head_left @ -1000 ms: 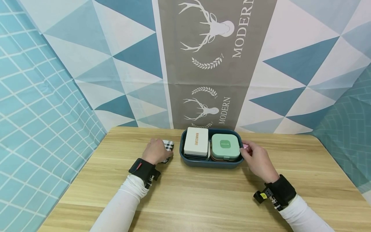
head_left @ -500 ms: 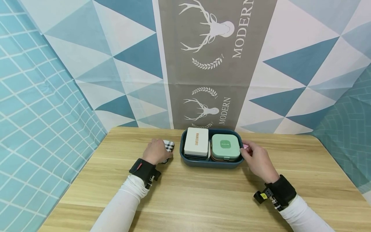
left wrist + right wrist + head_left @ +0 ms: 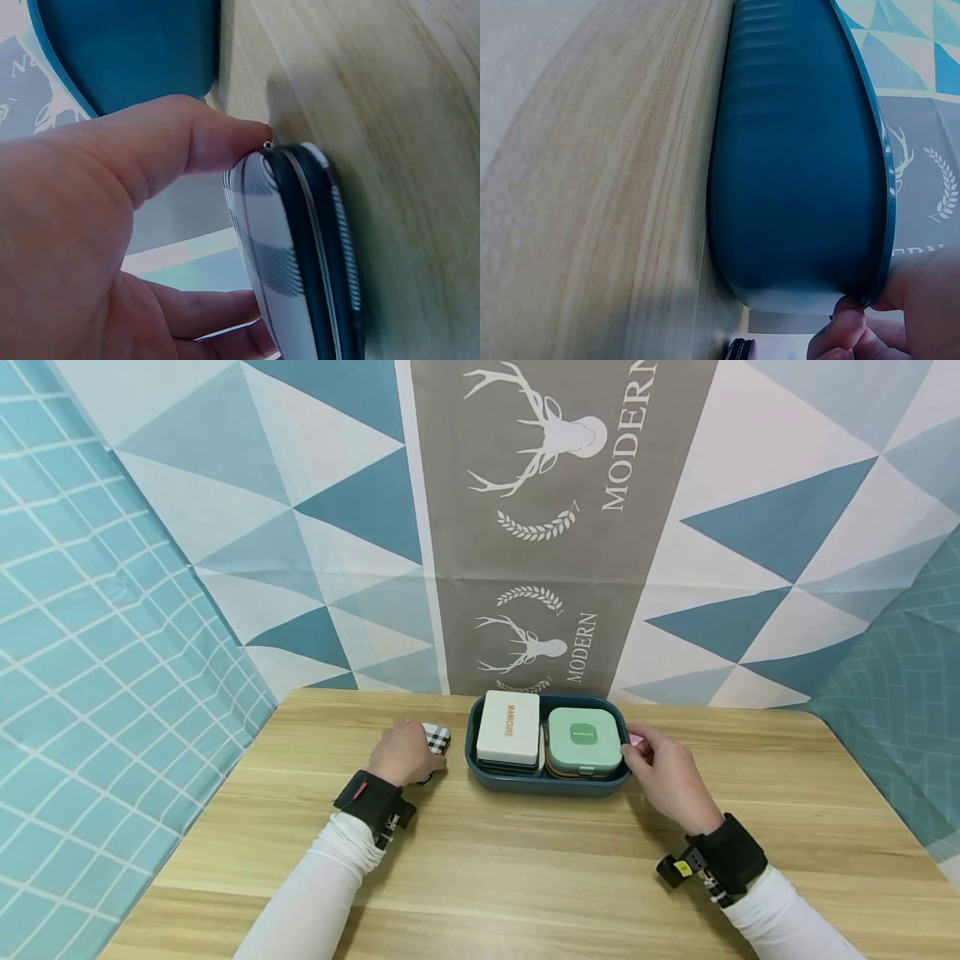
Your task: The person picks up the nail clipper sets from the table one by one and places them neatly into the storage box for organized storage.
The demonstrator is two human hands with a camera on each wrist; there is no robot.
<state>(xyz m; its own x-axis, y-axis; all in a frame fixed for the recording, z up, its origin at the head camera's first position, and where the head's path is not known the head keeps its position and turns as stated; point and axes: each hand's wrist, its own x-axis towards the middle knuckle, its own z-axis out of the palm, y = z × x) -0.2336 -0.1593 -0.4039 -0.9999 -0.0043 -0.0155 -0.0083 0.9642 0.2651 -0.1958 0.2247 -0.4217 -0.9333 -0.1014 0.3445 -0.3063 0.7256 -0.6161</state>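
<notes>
On the table [image 3: 510,877] stands the tub [image 3: 551,786], with a left stack [image 3: 510,722] and a right stack [image 3: 588,752] of boxes in it. Left of the tub, apart from it, lies a case [image 3: 437,737] under the left hand [image 3: 401,753]. At the tub's right end are the right hand [image 3: 666,775] and, partly hidden, a small object [image 3: 636,739]; behind the tub, the wall [image 3: 517,552].

Wood-grain table [image 3: 487,877], triangle-patterned wall [image 3: 341,539] beyond
</notes>
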